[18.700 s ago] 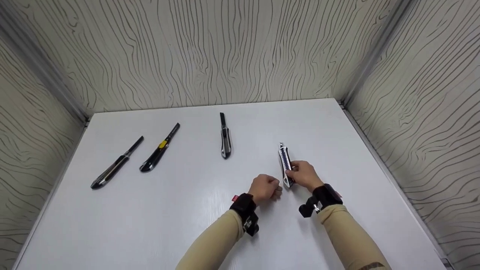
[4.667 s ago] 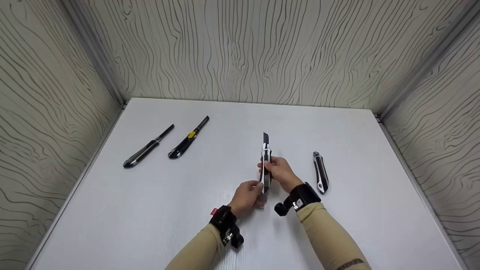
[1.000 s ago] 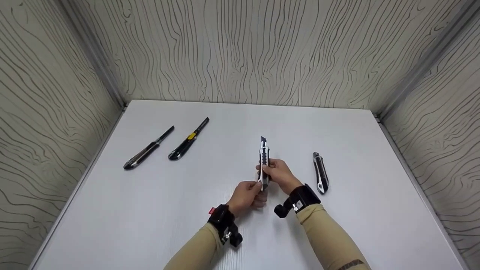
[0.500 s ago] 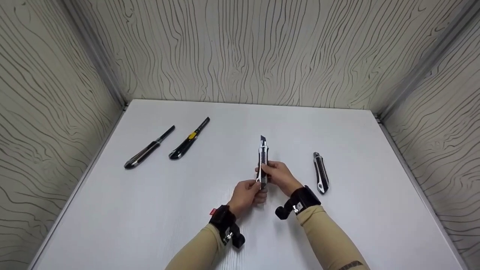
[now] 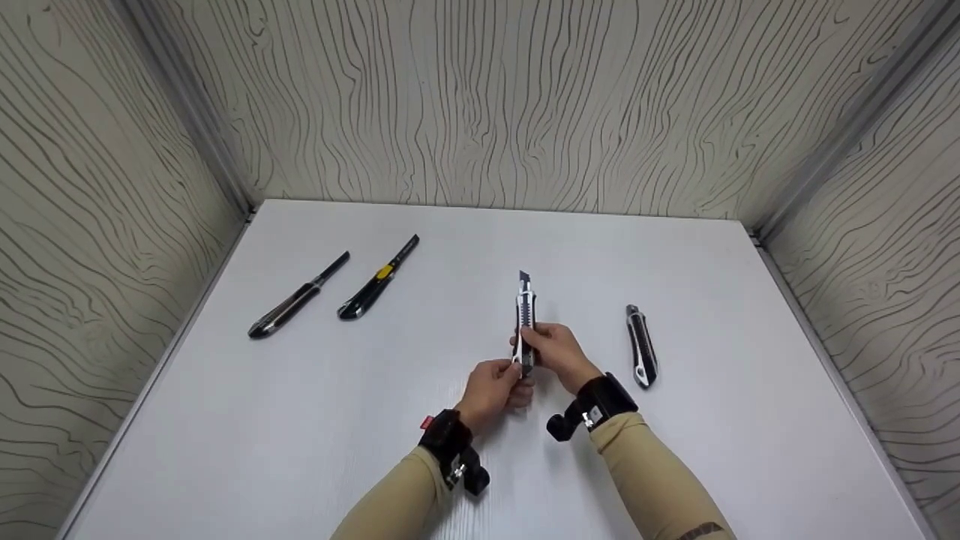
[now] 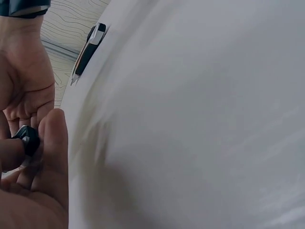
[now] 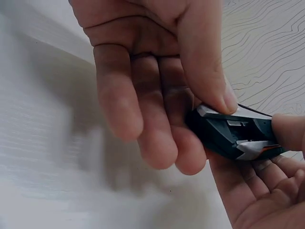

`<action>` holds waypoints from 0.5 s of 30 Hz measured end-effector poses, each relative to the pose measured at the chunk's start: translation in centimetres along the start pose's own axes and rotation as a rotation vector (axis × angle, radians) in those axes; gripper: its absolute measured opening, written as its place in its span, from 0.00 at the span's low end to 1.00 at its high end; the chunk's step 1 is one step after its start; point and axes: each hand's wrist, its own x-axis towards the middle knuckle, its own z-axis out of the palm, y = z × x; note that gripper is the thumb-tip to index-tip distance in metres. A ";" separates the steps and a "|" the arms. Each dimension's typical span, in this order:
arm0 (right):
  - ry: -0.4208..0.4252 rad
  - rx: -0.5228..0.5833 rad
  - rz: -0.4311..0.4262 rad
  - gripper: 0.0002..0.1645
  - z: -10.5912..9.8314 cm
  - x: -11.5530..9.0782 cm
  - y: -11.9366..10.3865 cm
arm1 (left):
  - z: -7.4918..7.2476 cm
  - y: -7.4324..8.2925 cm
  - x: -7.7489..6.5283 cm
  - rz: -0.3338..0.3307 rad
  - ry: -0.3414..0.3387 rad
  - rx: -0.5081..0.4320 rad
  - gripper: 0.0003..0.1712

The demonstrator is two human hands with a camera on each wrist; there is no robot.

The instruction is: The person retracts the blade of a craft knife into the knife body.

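Observation:
Both hands hold a black-and-silver snap-off utility knife (image 5: pixel 526 307) above the white table, a short dark blade standing out of its far end. My right hand (image 5: pixel 562 354) grips the middle of the handle, thumb on the top face. Thumb and fingers of my left hand (image 5: pixel 491 394) pinch the near end. In the right wrist view the left hand (image 7: pixel 147 81) comes from above onto the knife's dark end (image 7: pixel 224 131), and the right hand (image 7: pixel 267 195) is at lower right. The left wrist view shows only the knife's end (image 6: pixel 29 140) between fingers.
A similar knife (image 5: pixel 641 346), its blade drawn in, lies right of my hands. At back left lie a knife with a yellow slider (image 5: pixel 367 289) and a brown-black knife (image 5: pixel 289 307), blades out. Patterned walls (image 5: pixel 480 97) enclose the white table (image 5: pixel 225 450) behind and at both sides.
The earlier held knife now lies at right. The knife from the back middle is in both hands, and its exposed blade is shorter than 4.7 s ago. In the last second, hardly any movement.

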 end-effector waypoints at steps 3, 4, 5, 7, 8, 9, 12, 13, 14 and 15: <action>-0.002 -0.007 0.000 0.20 0.0 0.1 0.1 | 0.0 0.0 -0.1 0.003 0.008 0.022 0.17; -0.007 -0.011 -0.004 0.20 0.0 0.1 0.1 | 0.0 0.1 -0.1 0.006 0.009 0.032 0.17; -0.013 -0.014 -0.006 0.20 0.0 0.1 0.1 | 0.0 0.1 -0.1 0.005 0.013 0.041 0.17; -0.026 -0.021 -0.014 0.20 -0.1 0.0 0.1 | 0.1 0.1 -0.2 0.004 0.021 0.061 0.17; -0.033 -0.022 -0.018 0.21 -0.1 0.0 0.1 | 0.1 0.1 -0.2 0.005 0.022 0.066 0.17; -0.040 -0.024 -0.021 0.21 -0.1 0.0 0.2 | 0.1 0.1 -0.2 0.002 0.024 0.069 0.17; -0.054 -0.022 -0.025 0.21 -0.2 0.0 0.2 | 0.1 0.0 -0.2 -0.002 0.028 0.077 0.17; -0.058 -0.020 -0.025 0.21 -0.2 0.0 0.2 | 0.1 0.0 -0.2 -0.004 0.027 0.072 0.17; -0.060 -0.020 -0.027 0.21 -0.2 0.0 0.2 | 0.1 0.0 -0.1 -0.003 0.026 0.071 0.17; -0.062 -0.021 -0.028 0.21 -0.2 0.0 0.2 | 0.1 0.0 -0.1 -0.003 0.027 0.072 0.17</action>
